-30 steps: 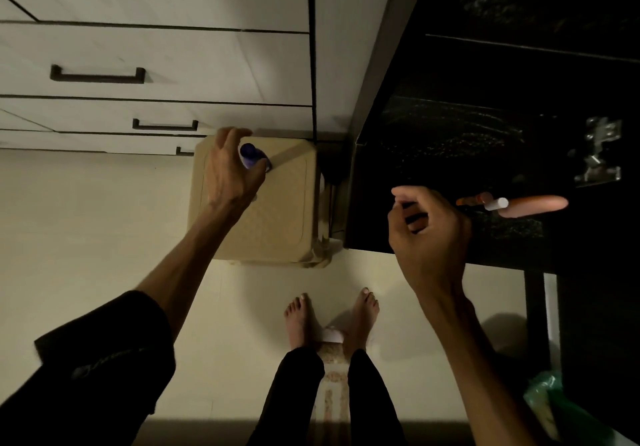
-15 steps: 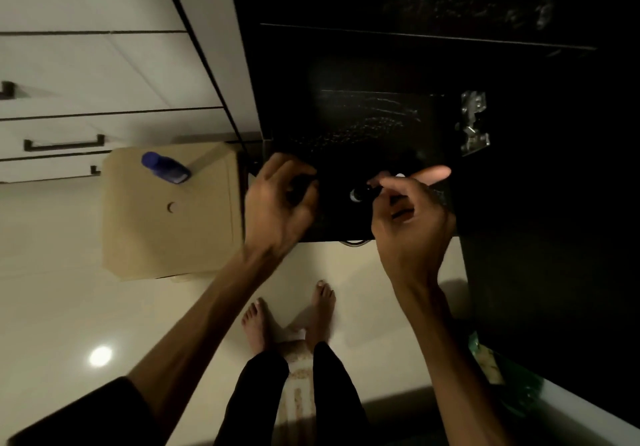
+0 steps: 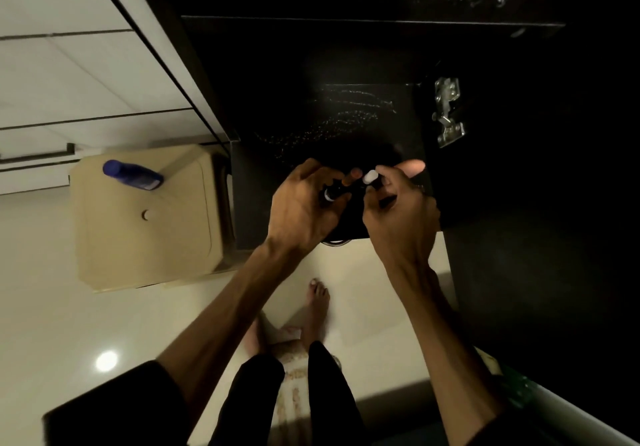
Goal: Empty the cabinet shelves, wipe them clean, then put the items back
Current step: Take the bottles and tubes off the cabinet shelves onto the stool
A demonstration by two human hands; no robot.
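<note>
The dark cabinet (image 3: pixel 346 64) is standing open, its lower shelf (image 3: pixel 332 123) showing pale dusty streaks. Just to its left a beige stool (image 3: pixel 145 237) is carrying a blue bottle (image 3: pixel 133 175) lying on its side.

At the shelf's front edge both hands are working close together. The left hand (image 3: pixel 301 210) is curling its fingers round a small dark tube (image 3: pixel 330 194) with a pale ring at its end. The right hand (image 3: pixel 398 206) is pinching a second small tube with a white cap (image 3: pixel 370 177), while its thumb is sticking out straight.

Both tubes are looking light, stiff and smooth, so they are probably slipping easily in a loose grip. Taking each round the middle of its barrel seems safest, since a cap may be pulling off. What lies deeper on the shelf is too dark to tell.
</note>
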